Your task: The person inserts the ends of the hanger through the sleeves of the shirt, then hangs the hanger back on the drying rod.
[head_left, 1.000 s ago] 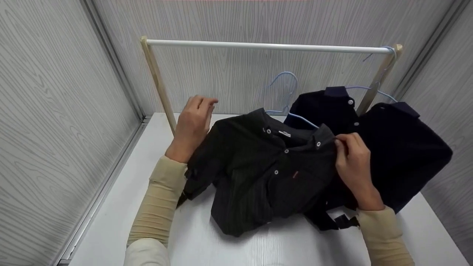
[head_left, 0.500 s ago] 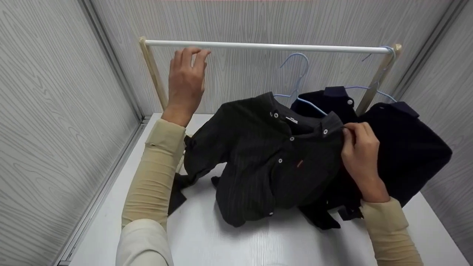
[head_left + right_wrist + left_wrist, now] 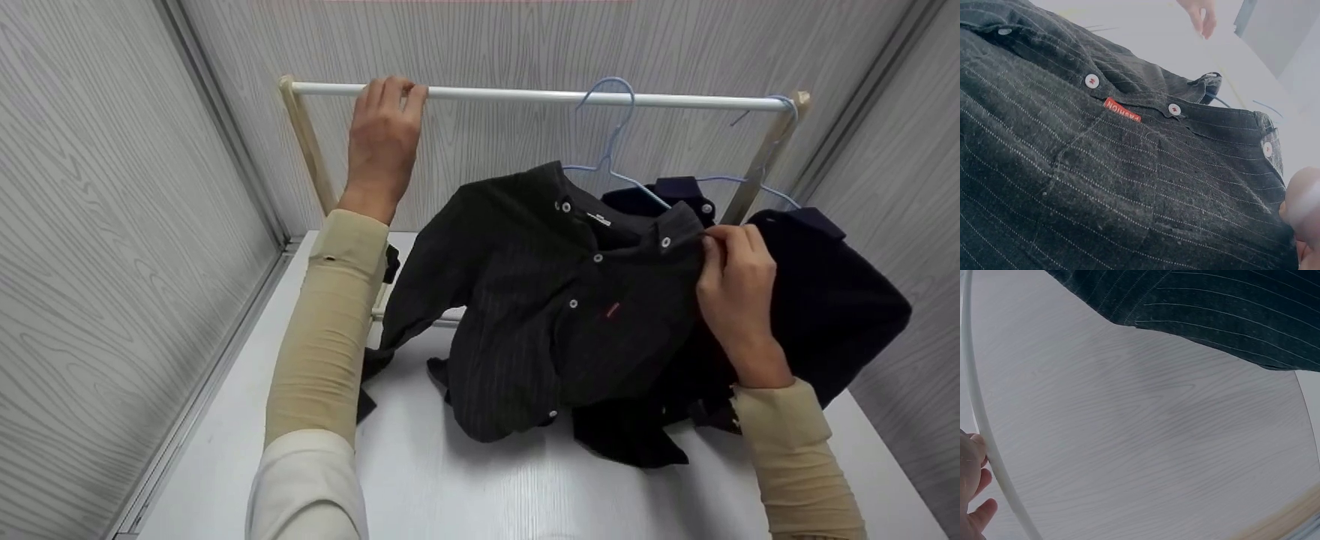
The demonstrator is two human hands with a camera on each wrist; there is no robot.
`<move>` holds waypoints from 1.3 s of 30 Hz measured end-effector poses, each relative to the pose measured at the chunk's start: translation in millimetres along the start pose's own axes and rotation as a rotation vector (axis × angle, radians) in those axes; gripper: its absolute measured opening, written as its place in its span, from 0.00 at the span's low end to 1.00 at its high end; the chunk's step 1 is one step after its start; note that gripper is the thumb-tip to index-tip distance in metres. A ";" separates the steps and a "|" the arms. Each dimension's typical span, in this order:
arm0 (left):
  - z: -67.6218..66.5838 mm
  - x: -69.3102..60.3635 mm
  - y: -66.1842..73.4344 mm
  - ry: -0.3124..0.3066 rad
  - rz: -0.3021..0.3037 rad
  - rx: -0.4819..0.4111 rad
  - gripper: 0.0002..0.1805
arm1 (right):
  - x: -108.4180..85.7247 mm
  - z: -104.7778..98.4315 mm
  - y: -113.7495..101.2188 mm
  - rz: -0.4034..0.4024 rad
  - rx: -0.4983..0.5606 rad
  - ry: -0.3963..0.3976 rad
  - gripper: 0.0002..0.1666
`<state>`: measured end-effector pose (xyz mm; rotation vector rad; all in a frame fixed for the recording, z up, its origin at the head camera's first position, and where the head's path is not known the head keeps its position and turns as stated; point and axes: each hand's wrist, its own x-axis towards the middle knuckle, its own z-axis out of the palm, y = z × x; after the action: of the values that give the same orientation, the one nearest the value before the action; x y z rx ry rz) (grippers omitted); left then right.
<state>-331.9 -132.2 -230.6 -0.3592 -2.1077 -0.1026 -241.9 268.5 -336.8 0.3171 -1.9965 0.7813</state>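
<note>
In the head view my left hand [image 3: 384, 142] holds the white rod [image 3: 495, 94] of a clothes rack near its left end, with bent fingertips at the rod. The left wrist view shows the thumb side against the rod [image 3: 988, 439]. My right hand [image 3: 739, 289] pinches the shoulder of a dark pinstriped shirt [image 3: 517, 300] beside its collar. This shirt has white buttons and a red tag [image 3: 1122, 110]. A light blue hanger [image 3: 609, 161] sits inside it. The hanger's hook overlaps the rod; whether it rests on it I cannot tell.
A navy shirt [image 3: 832, 300] on another blue hanger [image 3: 784, 193] hangs at the rod's right end, partly behind my right hand. Wooden posts [image 3: 306, 142] carry the rod above a white table [image 3: 525, 495]. Grained panels [image 3: 97, 225] enclose the sides and back.
My left hand has risen from beside the striped shirt to the rod. My right hand has lifted the shirt and its hanger, bringing the hook up to the rod's height.
</note>
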 end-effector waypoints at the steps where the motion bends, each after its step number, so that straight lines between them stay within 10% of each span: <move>1: 0.3 0.8 -0.5 -0.002 0.006 0.012 0.15 | 1.7 0.6 -0.4 0.006 0.002 0.004 0.12; 14: -4.7 16.0 5.8 -0.124 -0.016 0.069 0.13 | 16.2 1.7 2.8 0.056 -0.007 -0.020 0.12; 21: -1.2 24.6 9.8 -0.098 0.003 0.150 0.14 | 18.8 5.1 10.5 0.064 -0.025 -0.030 0.11; 39: 4.5 21.0 15.7 -0.077 -0.091 0.023 0.14 | -3.1 10.4 19.9 0.123 -0.089 -0.076 0.11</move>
<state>-341.4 -111.7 -216.4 -0.2574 -2.1999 -0.1191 -257.5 276.7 -351.1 0.1751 -2.1310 0.7644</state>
